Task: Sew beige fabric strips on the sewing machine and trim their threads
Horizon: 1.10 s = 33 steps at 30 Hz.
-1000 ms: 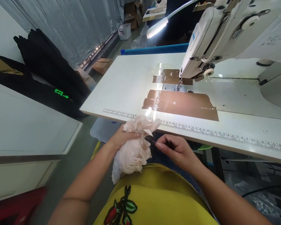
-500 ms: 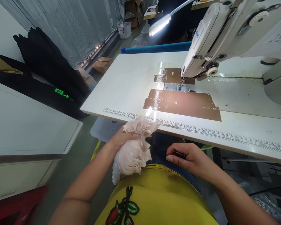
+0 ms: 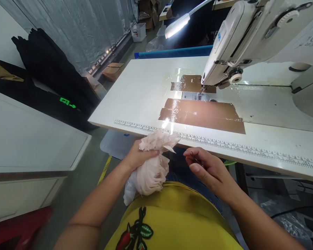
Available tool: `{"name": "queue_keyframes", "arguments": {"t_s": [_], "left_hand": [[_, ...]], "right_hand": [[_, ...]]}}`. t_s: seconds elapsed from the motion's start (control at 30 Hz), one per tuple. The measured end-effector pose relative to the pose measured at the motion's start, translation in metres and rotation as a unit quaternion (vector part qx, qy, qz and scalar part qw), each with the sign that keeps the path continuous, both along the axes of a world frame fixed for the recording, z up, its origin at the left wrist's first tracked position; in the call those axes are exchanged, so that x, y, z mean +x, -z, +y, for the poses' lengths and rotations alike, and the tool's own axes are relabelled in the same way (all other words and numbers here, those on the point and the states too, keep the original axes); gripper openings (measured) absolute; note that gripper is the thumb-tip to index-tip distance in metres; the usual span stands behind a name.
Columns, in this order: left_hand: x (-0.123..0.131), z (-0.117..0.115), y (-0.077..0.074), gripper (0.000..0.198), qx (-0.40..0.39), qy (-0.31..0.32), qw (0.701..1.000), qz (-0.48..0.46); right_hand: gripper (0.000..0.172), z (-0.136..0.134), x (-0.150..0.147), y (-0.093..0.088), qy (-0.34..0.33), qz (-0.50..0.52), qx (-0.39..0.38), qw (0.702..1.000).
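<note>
My left hand is closed around a bunched bundle of thin pale pink fabric, gathered tight at the grip, with frayed edges sticking out above the thumb. The bundle hangs in front of my yellow shirt, its top at the table's front edge. To its right, apart from the fabric, my right hand is half curled under the table edge. A thin dark object shows between its thumb and fingers, mostly hidden in the palm; its kind cannot be made out.
Ahead stands a white sewing machine on a white table with a printed ruler along its front edge. Brown tape covers part of the top by the needle. A lit lamp hangs above. Black cloth is at left.
My right hand has risen slightly toward the table edge and turned, its thumb moving away from the fingertips. The left hand and the fabric bundle have barely shifted.
</note>
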<state>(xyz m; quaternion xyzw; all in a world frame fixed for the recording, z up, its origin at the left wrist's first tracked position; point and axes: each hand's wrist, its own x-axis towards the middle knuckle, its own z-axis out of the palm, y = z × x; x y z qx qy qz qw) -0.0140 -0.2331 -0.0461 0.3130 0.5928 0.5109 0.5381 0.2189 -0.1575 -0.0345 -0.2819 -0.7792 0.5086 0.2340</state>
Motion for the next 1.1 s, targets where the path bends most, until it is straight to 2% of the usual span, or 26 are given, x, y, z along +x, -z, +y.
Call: {"name": "queue_keyframes", "arguments": {"t_s": [0.13, 0.27, 0.33, 0.4, 0.47, 0.6, 0.7, 0.8, 0.87, 1.0, 1.1], "left_hand": [[0.004, 0.001, -0.001, 0.038, 0.007, 0.022, 1.0, 0.013], [0.011, 0.003, -0.004, 0.035, 0.022, 0.056, 0.997, 0.048], [0.015, 0.003, -0.005, 0.033, 0.044, 0.078, 0.994, 0.065], [0.02, 0.003, -0.007, 0.03, 0.061, 0.09, 0.99, 0.089], [0.022, 0.002, -0.008, 0.029, 0.057, 0.094, 0.989, 0.096], [0.02, -0.002, -0.007, 0.034, 0.032, 0.084, 0.994, 0.056], [0.017, -0.002, -0.006, 0.035, 0.027, 0.075, 0.996, 0.049], [0.019, 0.001, -0.006, 0.036, 0.031, 0.081, 0.995, 0.051], [0.022, 0.003, -0.005, 0.036, 0.038, 0.089, 0.993, 0.06], [0.025, 0.003, -0.005, 0.031, 0.059, 0.1, 0.987, 0.107], [0.019, 0.0, -0.005, 0.034, 0.036, 0.087, 0.992, 0.081]], "right_hand": [[0.029, -0.005, -0.009, -0.005, 0.028, 0.014, 0.044, 0.999], [0.034, -0.011, -0.028, -0.011, 0.023, 0.034, 0.138, 0.99], [0.035, -0.011, -0.04, -0.011, 0.005, -0.005, 0.206, 0.979], [0.022, -0.007, -0.048, -0.009, -0.012, -0.069, 0.268, 0.961], [0.019, 0.001, -0.05, -0.006, -0.007, -0.109, 0.301, 0.947], [0.019, 0.017, -0.032, -0.004, 0.103, -0.123, 0.317, 0.935], [0.02, 0.02, -0.014, -0.01, 0.162, -0.112, 0.279, 0.94], [0.019, 0.009, -0.012, -0.014, 0.127, -0.049, 0.238, 0.962], [0.016, 0.0, -0.021, -0.012, 0.079, -0.021, 0.244, 0.966], [0.019, -0.005, -0.042, 0.0, 0.007, -0.071, 0.329, 0.942], [0.018, 0.007, -0.038, 0.004, 0.051, -0.132, 0.355, 0.924]]}}
